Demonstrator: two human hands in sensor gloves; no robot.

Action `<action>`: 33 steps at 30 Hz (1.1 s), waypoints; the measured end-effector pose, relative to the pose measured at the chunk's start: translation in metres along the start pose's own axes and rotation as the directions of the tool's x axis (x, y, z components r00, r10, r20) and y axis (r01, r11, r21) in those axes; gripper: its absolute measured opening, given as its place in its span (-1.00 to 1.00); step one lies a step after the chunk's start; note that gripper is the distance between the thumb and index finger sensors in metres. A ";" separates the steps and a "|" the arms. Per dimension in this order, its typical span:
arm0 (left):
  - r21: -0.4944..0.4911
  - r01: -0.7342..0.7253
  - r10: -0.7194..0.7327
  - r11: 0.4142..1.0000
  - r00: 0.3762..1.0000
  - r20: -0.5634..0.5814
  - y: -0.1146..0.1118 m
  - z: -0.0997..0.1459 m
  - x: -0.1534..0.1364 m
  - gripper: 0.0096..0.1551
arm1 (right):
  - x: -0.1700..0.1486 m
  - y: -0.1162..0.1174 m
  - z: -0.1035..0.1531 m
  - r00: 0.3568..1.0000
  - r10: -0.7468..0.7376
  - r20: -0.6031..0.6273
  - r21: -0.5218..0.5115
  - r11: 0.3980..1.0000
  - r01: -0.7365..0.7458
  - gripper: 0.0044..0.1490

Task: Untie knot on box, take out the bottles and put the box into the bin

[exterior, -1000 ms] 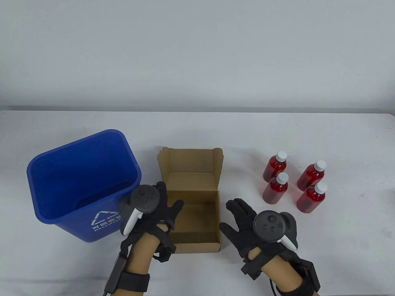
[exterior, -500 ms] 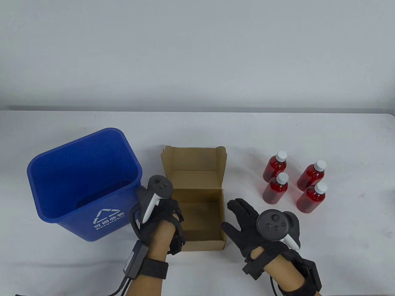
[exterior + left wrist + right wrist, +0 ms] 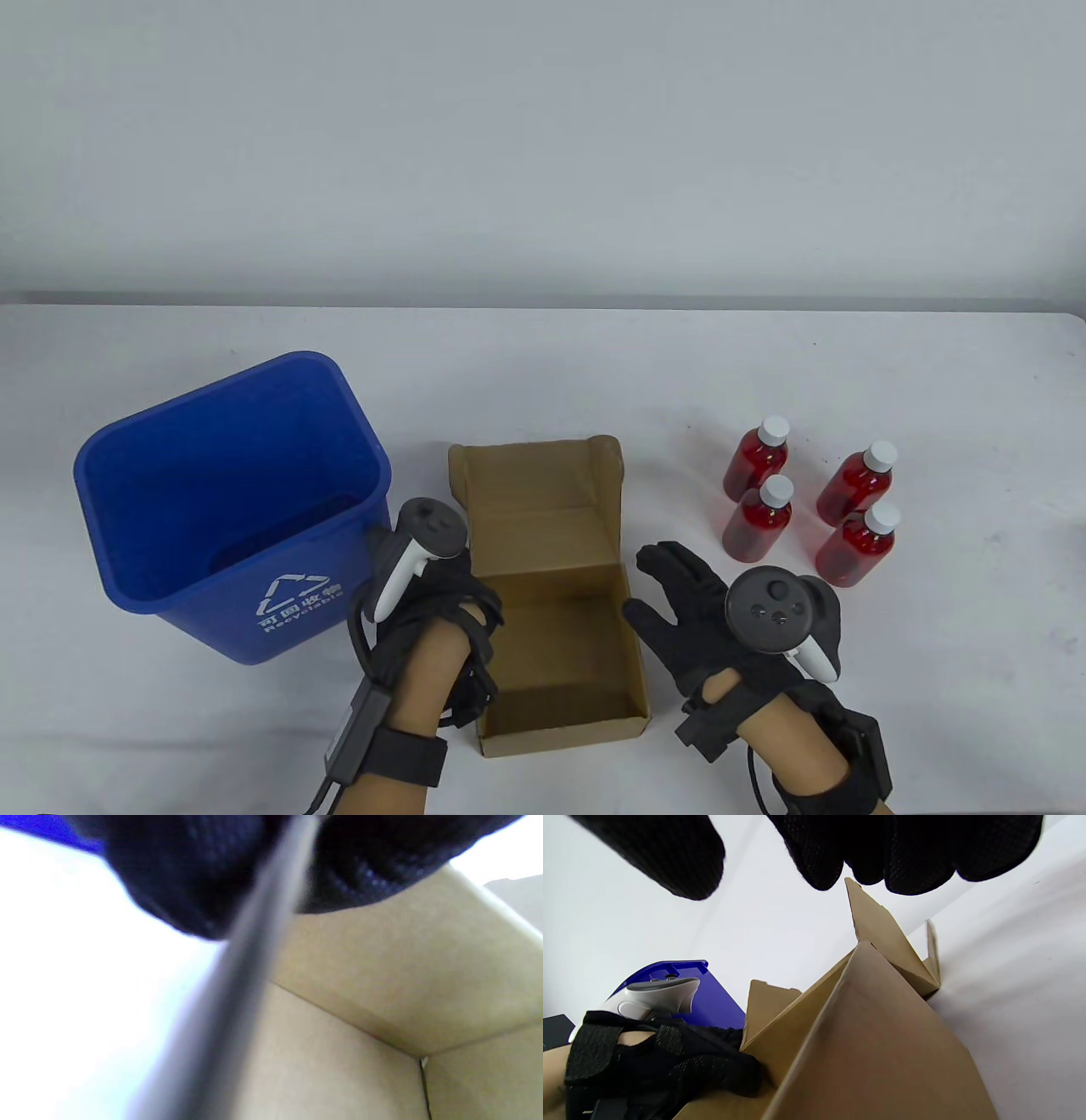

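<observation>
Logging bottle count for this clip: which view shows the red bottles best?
The table view: all four red bottles stand upright, clustered right of the box. Neither wrist view shows any bottle; both are filled with glove and cardboard.

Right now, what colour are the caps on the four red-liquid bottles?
White caps on all four bottles of red liquid, clearest in the table view.

Both hands low on the bench view

Left hand (image 3: 441,611) curls, gripping at three o'clock; right hand (image 3: 696,620) spreads straight fingers toward eleven o'clock.

matt brown cardboard box (image 3: 556,645), glossy blue plastic bin (image 3: 229,509)
</observation>
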State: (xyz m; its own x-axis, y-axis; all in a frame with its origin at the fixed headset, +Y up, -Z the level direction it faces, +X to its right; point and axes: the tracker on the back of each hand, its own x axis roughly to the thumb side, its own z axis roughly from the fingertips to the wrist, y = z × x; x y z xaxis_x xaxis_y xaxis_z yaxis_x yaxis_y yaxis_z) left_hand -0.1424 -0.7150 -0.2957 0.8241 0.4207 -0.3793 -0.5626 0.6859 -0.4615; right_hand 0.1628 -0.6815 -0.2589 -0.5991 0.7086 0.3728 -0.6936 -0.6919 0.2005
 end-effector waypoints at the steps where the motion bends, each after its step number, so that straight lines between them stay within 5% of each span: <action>1: -0.028 0.002 -0.002 1.000 1.000 0.015 -0.002 -0.001 -0.001 -0.44 | 0.000 -0.001 0.000 1.000 -0.001 -0.001 -0.001 1.000 0.001 -0.05; 8: -0.178 0.049 -0.052 0.983 0.999 -0.011 -0.012 -0.004 -0.004 -0.27 | -0.001 -0.003 0.000 1.000 -0.006 -0.007 -0.001 1.000 0.006 -0.06; 13: -0.095 0.069 -0.065 0.993 0.996 0.054 -0.010 0.006 0.000 -0.29 | -0.001 -0.005 0.002 1.000 0.008 -0.009 0.005 1.000 -0.008 -0.06; 19: 0.212 0.120 -0.160 0.970 0.970 0.182 0.013 0.049 0.026 -0.28 | 0.001 -0.011 0.005 1.000 0.016 -0.011 -0.020 1.000 -0.016 -0.06; 25: 0.591 0.194 -0.383 0.783 0.899 0.213 0.041 0.103 0.057 -0.22 | 0.005 -0.015 0.009 1.000 0.031 0.002 -0.061 0.998 -0.030 -0.05; 33: 0.780 0.219 -0.507 0.586 0.850 0.142 0.069 0.146 0.076 -0.24 | 0.001 0.001 0.006 0.998 0.056 -0.011 -0.007 0.998 -0.056 -0.05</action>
State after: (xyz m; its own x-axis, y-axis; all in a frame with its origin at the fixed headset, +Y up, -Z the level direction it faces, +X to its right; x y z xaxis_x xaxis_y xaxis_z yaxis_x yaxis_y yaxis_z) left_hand -0.1092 -0.5486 -0.2395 0.9952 0.0941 0.0260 -0.0976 0.9572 0.2723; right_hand 0.1645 -0.6823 -0.2527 -0.6411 0.6703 0.3736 -0.6619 -0.7294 0.1729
